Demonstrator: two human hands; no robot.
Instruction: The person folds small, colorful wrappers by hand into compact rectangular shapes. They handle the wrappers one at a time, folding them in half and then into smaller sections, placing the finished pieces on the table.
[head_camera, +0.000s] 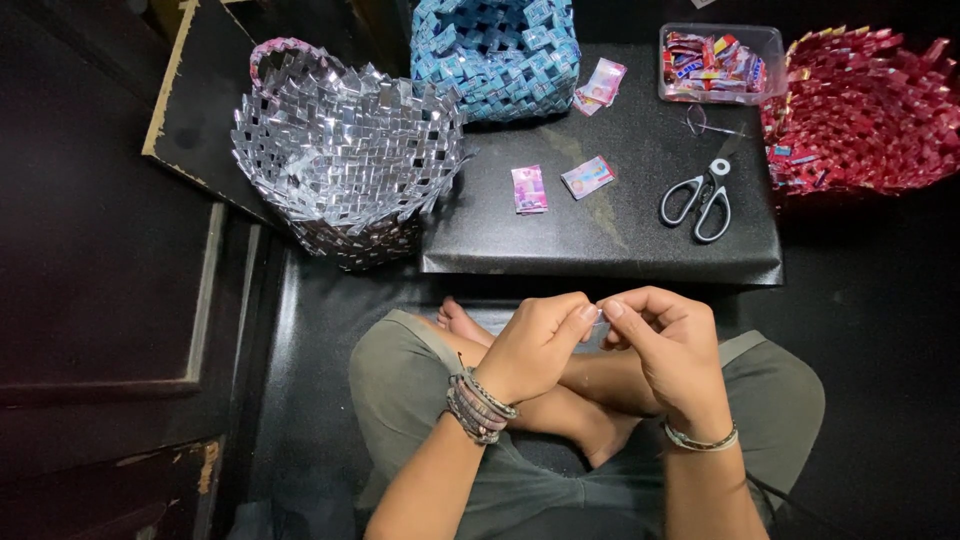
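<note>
Pinching a tiny, barely visible strip (597, 314) at lower centre between left hand (535, 345) and right hand (665, 345), fingertips closed together for fine folding. Lying above on the black board (600, 240): scissors (698, 198), folded wrappers (529, 189). Holding more wrappers, a clear tub (718, 62) upper right. Standing empty, silver basket (345, 150), blue basket (495, 55).

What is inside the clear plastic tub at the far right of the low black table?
The clear rectangular plastic tub holds a heap of folded red, blue and pink foil wrappers. Only the top layer shows; anything beneath it, and the tub's floor, is covered.
</note>
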